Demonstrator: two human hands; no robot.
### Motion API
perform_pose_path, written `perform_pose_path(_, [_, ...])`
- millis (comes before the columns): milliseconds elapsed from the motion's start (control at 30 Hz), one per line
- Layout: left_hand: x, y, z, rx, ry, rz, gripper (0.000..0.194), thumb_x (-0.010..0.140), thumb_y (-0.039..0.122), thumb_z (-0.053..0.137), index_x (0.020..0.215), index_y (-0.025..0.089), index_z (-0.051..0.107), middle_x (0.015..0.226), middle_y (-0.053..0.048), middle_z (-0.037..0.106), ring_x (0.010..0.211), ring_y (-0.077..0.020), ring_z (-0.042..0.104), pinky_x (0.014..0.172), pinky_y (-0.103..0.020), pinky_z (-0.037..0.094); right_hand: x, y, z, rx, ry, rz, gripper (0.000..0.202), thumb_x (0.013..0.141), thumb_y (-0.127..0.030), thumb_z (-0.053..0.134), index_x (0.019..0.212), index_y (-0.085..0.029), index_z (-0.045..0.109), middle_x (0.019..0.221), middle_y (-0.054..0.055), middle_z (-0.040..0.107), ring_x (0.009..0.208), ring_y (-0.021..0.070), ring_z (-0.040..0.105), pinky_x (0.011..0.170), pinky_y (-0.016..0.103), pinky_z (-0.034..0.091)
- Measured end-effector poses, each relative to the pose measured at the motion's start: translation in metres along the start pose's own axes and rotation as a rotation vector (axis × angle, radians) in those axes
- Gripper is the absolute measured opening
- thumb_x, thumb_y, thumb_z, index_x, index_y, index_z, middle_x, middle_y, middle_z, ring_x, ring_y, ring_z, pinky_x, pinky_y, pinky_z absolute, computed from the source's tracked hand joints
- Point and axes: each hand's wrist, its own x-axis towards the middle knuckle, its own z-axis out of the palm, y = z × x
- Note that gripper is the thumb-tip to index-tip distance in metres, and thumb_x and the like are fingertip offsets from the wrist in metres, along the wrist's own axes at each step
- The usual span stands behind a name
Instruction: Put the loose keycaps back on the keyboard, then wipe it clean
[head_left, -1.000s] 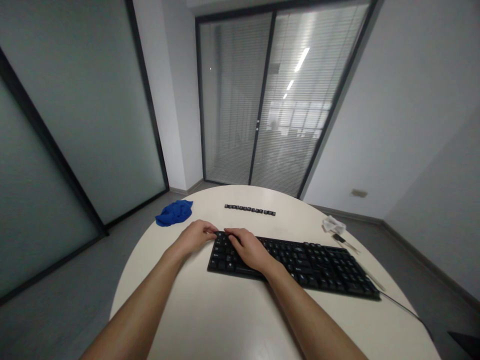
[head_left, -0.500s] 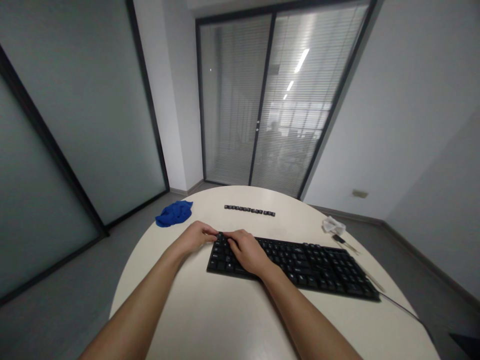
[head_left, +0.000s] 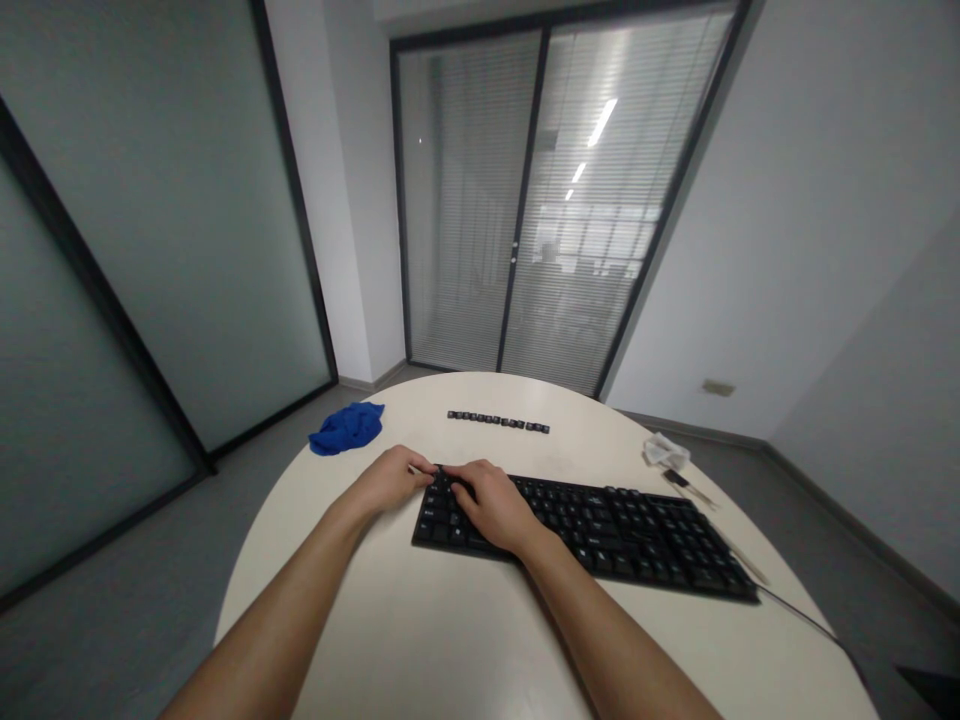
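Note:
A black keyboard [head_left: 607, 525] lies at a slant on the round, cream-coloured table [head_left: 420, 640]. At its far left corner, my left hand [head_left: 394, 478] pinches the edge between thumb and fingers. My right hand [head_left: 491, 505] rests over the left part of the keys, its index finger stretched toward that same corner and its thumb apart from it. The right hand covers many keys. Whether a small part lies under the fingertips is too small to make out. Beyond the keyboard, loose black keycaps [head_left: 497, 421] stand in a row.
A crumpled blue cloth [head_left: 347, 429] is at the table's left edge. At the right edge lie a clear crumpled plastic piece [head_left: 666, 451], a brush with black bristles [head_left: 677, 479] and a thin stick [head_left: 742, 555]. The keyboard's cable [head_left: 799, 615] runs off to the right.
Both hands stay at the keyboard's far left corner; the fingertips have shifted only slightly. The keyboard and the row of keycaps look unmoved.

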Motion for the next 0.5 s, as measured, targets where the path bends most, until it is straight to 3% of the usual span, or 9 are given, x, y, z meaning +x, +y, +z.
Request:
perform_pose_path(267, [-0.0020, 0.0058, -0.0012, 0.040, -0.032, 0.013, 0.034, 0.075, 0.033, 0.061, 0.098, 0.015, 0.080, 0.098, -0.009, 0.079, 0.091, -0.0264, 0.070, 0.085, -0.032, 0.049, 0.0001, -0.0015, -0.0012, -0.004, -0.004, -0.009, 0.035, 0.098, -0.024, 0.050, 0.129, -0.021, 0.065, 0.120, 0.007, 0.071, 0.112, 0.0224, 0.060, 0.101, 0.035, 0.042])
perform_pose_path(500, [0.0008, -0.0028, 0.0025, 0.043, 0.065, 0.031, 0.026, 0.072, 0.029, 0.064, 0.088, 0.017, 0.081, 0.092, -0.009, 0.079, 0.088, -0.0258, 0.069, 0.083, -0.032, 0.048, 0.0011, -0.0010, -0.0005, -0.029, -0.020, -0.052, 0.036, 0.098, -0.021, 0.050, 0.130, -0.024, 0.065, 0.120, 0.004, 0.071, 0.110, 0.0206, 0.060, 0.099, 0.034, 0.042])
